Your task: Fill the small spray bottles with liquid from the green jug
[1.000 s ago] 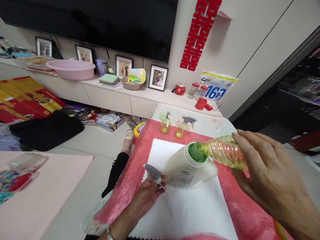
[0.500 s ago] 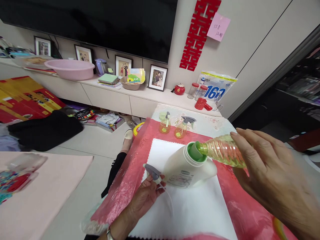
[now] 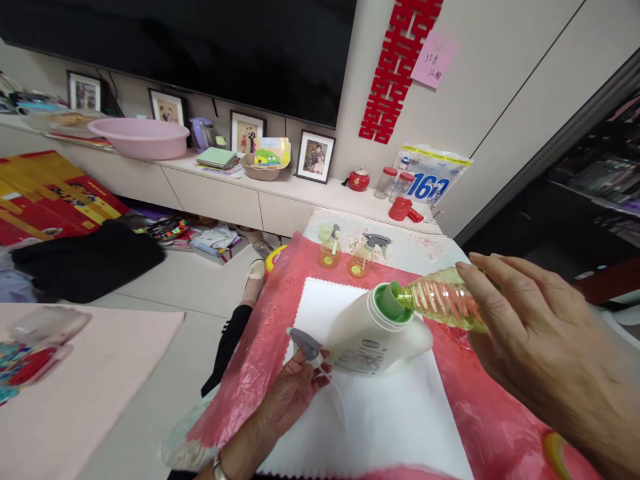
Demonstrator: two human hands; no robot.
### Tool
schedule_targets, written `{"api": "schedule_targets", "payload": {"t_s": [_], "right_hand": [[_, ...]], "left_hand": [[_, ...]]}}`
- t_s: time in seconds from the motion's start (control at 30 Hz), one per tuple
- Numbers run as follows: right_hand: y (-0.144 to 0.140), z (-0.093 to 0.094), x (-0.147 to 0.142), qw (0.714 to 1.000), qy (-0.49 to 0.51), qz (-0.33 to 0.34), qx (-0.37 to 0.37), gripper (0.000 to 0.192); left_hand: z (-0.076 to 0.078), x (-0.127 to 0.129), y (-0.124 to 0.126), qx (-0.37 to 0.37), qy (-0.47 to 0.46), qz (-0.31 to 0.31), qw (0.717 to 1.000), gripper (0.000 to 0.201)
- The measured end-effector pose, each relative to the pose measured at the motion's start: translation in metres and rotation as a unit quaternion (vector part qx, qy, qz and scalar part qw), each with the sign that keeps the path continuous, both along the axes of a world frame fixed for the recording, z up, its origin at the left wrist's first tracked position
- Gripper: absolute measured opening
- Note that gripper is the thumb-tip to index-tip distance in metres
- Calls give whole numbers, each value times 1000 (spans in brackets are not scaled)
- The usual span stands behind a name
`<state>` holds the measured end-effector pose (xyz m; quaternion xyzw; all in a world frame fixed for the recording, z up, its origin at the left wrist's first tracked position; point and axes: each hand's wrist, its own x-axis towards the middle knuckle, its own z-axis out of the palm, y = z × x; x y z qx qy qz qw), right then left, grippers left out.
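Note:
My right hand (image 3: 530, 333) is wrapped round a ribbed, yellow-green clear spray bottle (image 3: 445, 299). That bottle is tipped sideways, its neck at the green spout in the mouth of a large white detergent jug (image 3: 363, 340). Between the fingers of my left hand (image 3: 295, 390) is a grey spray trigger head (image 3: 306, 343), its thin clear tube hanging down. The jug stands upright on a white scalloped sheet (image 3: 390, 427). Behind it stand two small amber spray bottles, one with a pale green head (image 3: 329, 253) and one with a grey head (image 3: 363, 260).
A red plastic cover (image 3: 260, 360) lies over the table. On the low cabinet stand jars with red lids (image 3: 385, 181), a white-blue bag (image 3: 430, 177), photo frames and a pink basin (image 3: 140, 139). A person's leg (image 3: 227, 347) shows left of the table. A pink-topped surface (image 3: 110, 373) stands farther left.
The bottle in my right hand has shifted very slightly left, its neck still at the jug's spout. My left hand with the trigger head is almost unmoved.

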<state>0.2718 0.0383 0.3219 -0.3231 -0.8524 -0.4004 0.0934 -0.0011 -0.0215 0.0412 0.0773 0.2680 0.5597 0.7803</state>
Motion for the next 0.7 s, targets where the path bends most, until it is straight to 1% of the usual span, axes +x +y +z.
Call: {"api": "schedule_targets", "payload": {"t_s": [0.43,0.7], "right_hand": [[-4,9,-15,998,-22,10,55,36],[-9,14,-18,998,-34,1,60,36]], "left_hand": [[0,0,0,3,-5,1,1000,46],[2,0,-1,2,-8,0,1000,46]]}}
